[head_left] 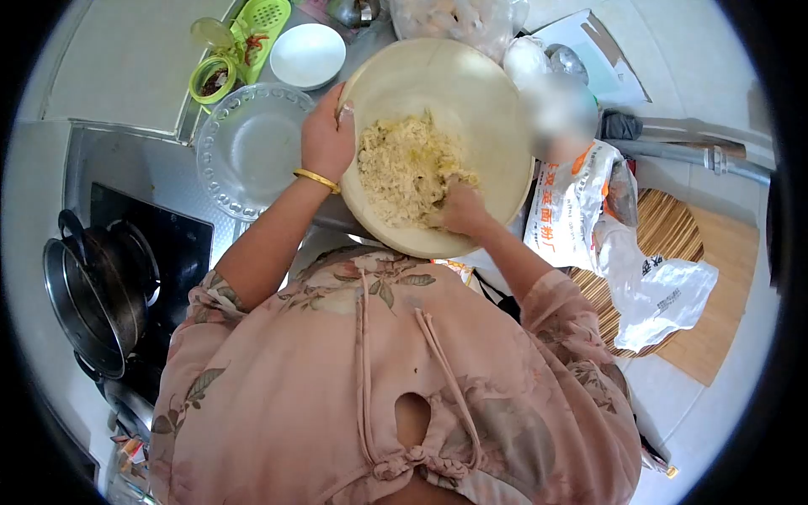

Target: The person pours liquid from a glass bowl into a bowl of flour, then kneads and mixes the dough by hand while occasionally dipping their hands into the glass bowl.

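- Far left, toward eight o'clock from the large bowl (471, 93), a dark pot (118, 295) sits at the stove.
- At nine o'clock, just beside the large bowl, lies a clear dish (257, 156) with a scalloped rim; a white bowl (308, 57) stands at about ten o'clock.
- The left hand (326, 139) is at nine o'clock on the large bowl's rim. Its grip is closed over the edge, thumb on top; the other fingers are mostly hidden.
- Inside the large bowl, toward eight o'clock of its middle, is a crumbly dough (400, 172) with yellowish patches. The step in hand looks like mixing it by hand; the next move seems to call for working loose bits together while the rim is kept steady.
- The right hand (465, 208) reaches into the bowl at about five o'clock, touching the dough. Its fingertips are buried, so I cannot tell whether this grip is spread or pinching.
- At about four o'clock, outside the bowl, a printed bag (568, 210) lies beside a striped round board (669, 219).
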The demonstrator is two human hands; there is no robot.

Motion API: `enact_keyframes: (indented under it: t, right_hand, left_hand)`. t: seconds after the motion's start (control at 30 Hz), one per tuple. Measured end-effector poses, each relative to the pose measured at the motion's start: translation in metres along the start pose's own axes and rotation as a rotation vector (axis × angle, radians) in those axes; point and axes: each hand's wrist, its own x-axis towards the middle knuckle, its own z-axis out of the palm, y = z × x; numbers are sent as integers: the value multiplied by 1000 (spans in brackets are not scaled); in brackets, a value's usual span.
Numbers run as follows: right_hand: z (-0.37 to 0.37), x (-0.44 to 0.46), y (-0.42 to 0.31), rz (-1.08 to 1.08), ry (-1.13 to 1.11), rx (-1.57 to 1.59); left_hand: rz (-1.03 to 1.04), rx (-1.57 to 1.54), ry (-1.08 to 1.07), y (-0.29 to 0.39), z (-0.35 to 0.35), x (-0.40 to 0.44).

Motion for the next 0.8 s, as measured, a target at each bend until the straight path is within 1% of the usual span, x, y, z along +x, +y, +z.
enact_keyframes:
  t: [0.1,0.2,0.3,0.4,0.5,0.6,0.7,0.8]
  right_hand:
    - [11,3,-24,115,38,332]
    - [43,16,-31,117,202,1163]
    - [42,11,-40,203,226,1474]
    - [-1,6,-62,-102,396,658]
    - [-31,37,-86,-42,65,38]
    - [-32,75,-88,-142,89,-41]
    - [-36,79,-93,-95,125,-25]
    - [-33,71,-68,-259,61,136]
  left_hand:
    - [24,-13,10,-1,2,1]
    - [-10,-3,-9,4,-1,0]
    - [-32,9,-23,13,-6,-1]
    - [34,11,4,-4,0,0]
    - [10,-50,-10,-3,0,-1]
    - [51,-37,3,-2,-1,0]
    - [-15,-11,-35,5,-5,0]
    - [19,0,-46,-2,-4,2]
